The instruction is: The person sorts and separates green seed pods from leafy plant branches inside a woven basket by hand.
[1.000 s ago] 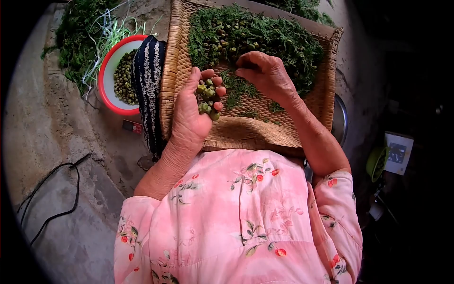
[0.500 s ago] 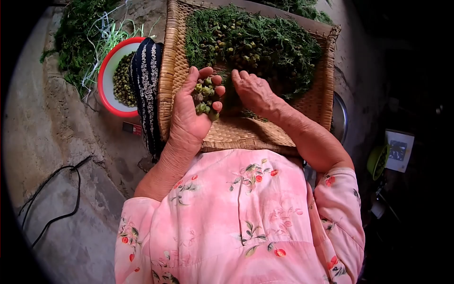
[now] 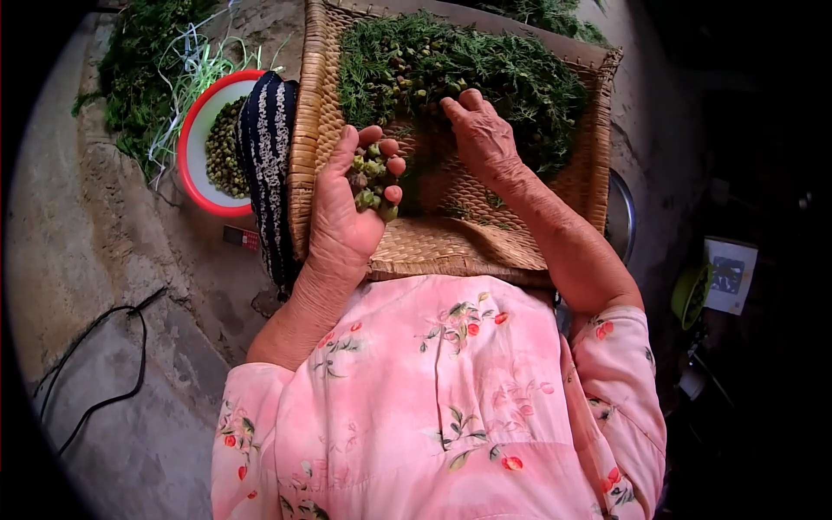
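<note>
Cupped palm up, my left hand (image 3: 347, 204) holds several small green cones (image 3: 371, 178), its fingers curled around them. My right hand (image 3: 482, 139) is over the heap of green sprigs (image 3: 520, 82) and cones, fingers bent and pinched together at the heap's near edge. What lies between those fingertips, if anything, is hidden. The heap fills the far part of a woven basket (image 3: 433, 243) whose near rim rests against my pink flowered shirt. Loose brownish cones (image 3: 403, 82) show among the sprigs.
Left of the basket stands a red-rimmed white bowl (image 3: 195, 178) of small green cones, partly covered by a dark patterned cloth (image 3: 269, 165). More sprigs (image 3: 143, 69) and white plastic strips (image 3: 186, 104) lie beyond. A black cable (image 3: 113, 399) crosses the floor; a green basket (image 3: 691, 295) is at right.
My right hand has moved away from my left hand, up and to the right, onto the heap. My left hand stays nearly still with its cones.
</note>
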Demonstrator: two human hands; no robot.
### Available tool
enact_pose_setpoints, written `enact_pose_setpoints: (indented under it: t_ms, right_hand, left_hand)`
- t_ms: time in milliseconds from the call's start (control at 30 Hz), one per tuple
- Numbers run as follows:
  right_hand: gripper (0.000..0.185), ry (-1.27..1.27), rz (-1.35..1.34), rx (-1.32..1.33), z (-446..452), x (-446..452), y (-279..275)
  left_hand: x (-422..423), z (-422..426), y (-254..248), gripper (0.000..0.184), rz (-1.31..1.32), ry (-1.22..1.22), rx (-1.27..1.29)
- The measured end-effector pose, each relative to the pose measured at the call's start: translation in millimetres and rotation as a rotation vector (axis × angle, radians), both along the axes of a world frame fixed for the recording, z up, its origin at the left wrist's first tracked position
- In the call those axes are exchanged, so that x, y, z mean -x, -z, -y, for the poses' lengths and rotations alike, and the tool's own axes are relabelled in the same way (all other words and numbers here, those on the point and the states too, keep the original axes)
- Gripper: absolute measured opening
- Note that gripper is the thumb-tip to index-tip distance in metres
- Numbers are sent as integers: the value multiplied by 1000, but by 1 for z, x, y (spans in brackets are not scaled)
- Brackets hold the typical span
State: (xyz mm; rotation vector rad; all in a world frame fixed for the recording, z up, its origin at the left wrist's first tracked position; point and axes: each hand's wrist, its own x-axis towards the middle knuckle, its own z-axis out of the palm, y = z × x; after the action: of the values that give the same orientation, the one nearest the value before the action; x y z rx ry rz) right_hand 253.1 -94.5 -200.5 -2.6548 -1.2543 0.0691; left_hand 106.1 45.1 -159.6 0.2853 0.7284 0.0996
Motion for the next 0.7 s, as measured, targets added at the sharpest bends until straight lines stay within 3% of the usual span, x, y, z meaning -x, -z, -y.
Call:
enact_pose_setpoints:
  t_ms: [100, 233, 400, 467, 700]
  right_hand:
    - [32, -70, -355, -165, 1, 4, 11]
    - [24, 33, -502, -255, 0, -5, 3]
    - [21, 105, -378, -345, 10, -20, 10]
    - [17, -18, -410, -339, 9, -13, 8]
    - [23, -227, -321, -2, -7, 16, 8]
  left_hand:
    - [2, -1, 1, 26, 13, -12, 5]
    - [1, -1, 1, 25, -17, -31, -26]
    - [0, 0, -1, 26, -27, -79, -54]
    - [-1, 0, -2, 26, -41, -78, -55]
    - [0, 0, 1, 28, -47, -38, -58]
